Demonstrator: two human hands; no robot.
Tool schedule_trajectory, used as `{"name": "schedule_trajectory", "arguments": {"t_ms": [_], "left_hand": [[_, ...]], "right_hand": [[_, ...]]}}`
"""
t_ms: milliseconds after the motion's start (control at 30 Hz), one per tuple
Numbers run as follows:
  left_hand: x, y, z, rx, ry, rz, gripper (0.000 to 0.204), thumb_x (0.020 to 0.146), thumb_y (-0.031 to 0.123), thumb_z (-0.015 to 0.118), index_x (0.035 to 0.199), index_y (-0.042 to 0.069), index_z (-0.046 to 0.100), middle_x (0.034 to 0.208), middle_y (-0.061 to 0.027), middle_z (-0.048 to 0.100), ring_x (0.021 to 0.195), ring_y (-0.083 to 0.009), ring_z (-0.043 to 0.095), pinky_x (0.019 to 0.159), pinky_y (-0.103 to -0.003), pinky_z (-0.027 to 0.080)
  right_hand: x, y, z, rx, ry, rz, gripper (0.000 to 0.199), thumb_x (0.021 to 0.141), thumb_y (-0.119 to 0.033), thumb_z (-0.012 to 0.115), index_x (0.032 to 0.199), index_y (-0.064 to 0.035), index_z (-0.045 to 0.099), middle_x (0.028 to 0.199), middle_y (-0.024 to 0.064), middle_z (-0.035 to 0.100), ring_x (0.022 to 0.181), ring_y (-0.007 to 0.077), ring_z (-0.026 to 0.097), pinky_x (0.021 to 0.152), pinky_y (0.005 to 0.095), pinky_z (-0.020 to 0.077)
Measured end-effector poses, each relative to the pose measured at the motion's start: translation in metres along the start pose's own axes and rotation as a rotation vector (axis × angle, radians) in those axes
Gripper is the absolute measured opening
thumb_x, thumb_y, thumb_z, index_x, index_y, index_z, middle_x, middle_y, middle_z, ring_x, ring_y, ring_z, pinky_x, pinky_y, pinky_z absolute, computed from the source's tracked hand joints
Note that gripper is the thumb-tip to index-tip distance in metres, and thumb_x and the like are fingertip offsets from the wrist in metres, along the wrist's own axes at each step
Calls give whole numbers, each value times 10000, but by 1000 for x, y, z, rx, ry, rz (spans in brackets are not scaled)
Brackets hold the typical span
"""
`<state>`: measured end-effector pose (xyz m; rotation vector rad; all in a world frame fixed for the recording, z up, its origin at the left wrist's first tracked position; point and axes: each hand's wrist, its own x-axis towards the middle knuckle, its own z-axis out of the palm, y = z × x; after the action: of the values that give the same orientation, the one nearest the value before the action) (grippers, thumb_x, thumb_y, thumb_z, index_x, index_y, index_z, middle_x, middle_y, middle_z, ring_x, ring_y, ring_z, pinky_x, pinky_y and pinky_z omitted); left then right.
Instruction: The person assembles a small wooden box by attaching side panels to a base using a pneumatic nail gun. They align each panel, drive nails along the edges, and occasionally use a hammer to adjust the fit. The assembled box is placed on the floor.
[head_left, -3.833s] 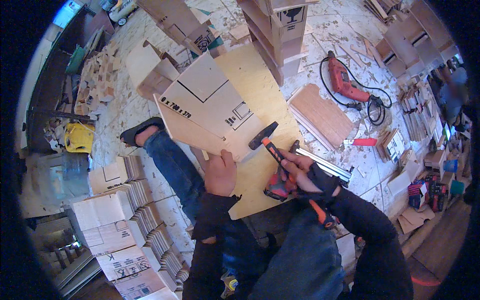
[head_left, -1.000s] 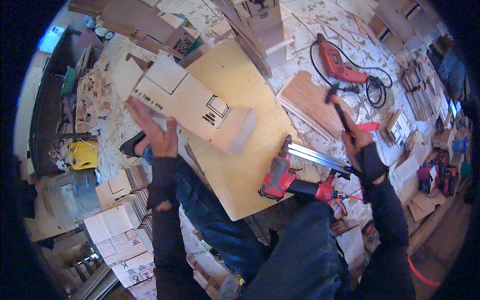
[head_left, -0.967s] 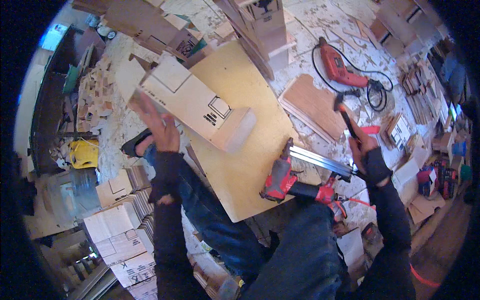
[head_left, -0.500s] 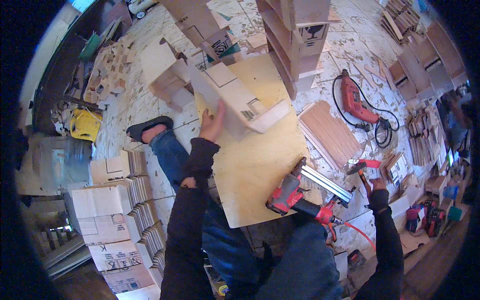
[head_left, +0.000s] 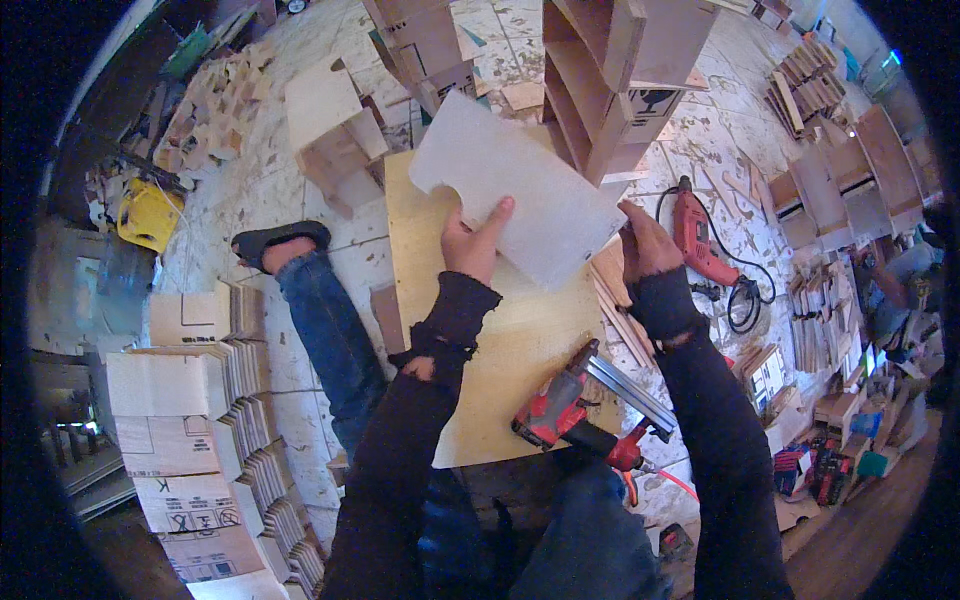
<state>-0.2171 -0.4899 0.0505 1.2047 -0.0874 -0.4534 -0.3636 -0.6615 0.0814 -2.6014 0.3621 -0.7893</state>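
Both hands grip a pale cut wooden panel, left hand on its near edge, right hand at its right end, holding it over the plywood sheet; positioning looks underway, with careful alignment needed next.

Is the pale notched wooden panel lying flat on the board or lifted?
Lifted: both hands, left and right, grip the pale notched wooden panel.

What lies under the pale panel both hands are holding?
Under the pale panel, held by left hand and right hand, lies the plywood sheet; whatever sits directly beneath the panel is covered.
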Motion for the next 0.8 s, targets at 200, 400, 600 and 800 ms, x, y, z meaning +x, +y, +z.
{"name": "schedule_trajectory", "arguments": {"t_ms": [200, 400, 600, 800], "left_hand": [[-29, 38, -41, 245, 208, 70, 672, 738, 231, 815, 1224, -67, 459, 1081, -155, 631, 924, -231, 629, 804, -340, 504], [-58, 45, -91, 695, 161, -34, 537, 757, 351, 783, 1054, -59, 606, 984, -160, 689, 880, -230, 671, 812, -345, 506], [-68, 28, -95, 616, 140, 147, 594, 770, 424, 751, 1059, -61, 568, 998, -194, 676, 922, -284, 663, 830, -365, 499], [-76, 42, -90, 773, 191, 141, 651, 766, 478, 728, 1052, -75, 539, 962, -245, 659, 918, -363, 649, 827, -416, 497]], "right_hand": [[-52, -82, -32, 185, -385, 295, 315, 908, -254, 566, 1116, -17, 571, 686, 181, 631, 599, 326, 644, 601, 401, 519], [-45, -101, -20, 342, -382, -112, 326, 809, -7, 643, 1131, -14, 592, 1167, 178, 510, 973, 309, 599, 754, 351, 549], [-40, -103, -16, 327, -531, -476, 240, 735, 33, 659, 965, -15, 613, 1001, 148, 573, 887, 299, 611, 749, 369, 525], [-42, -108, -15, 270, -544, -458, 197, 701, 35, 669, 877, -20, 601, 888, 132, 603, 821, 318, 611, 755, 391, 524]]}}
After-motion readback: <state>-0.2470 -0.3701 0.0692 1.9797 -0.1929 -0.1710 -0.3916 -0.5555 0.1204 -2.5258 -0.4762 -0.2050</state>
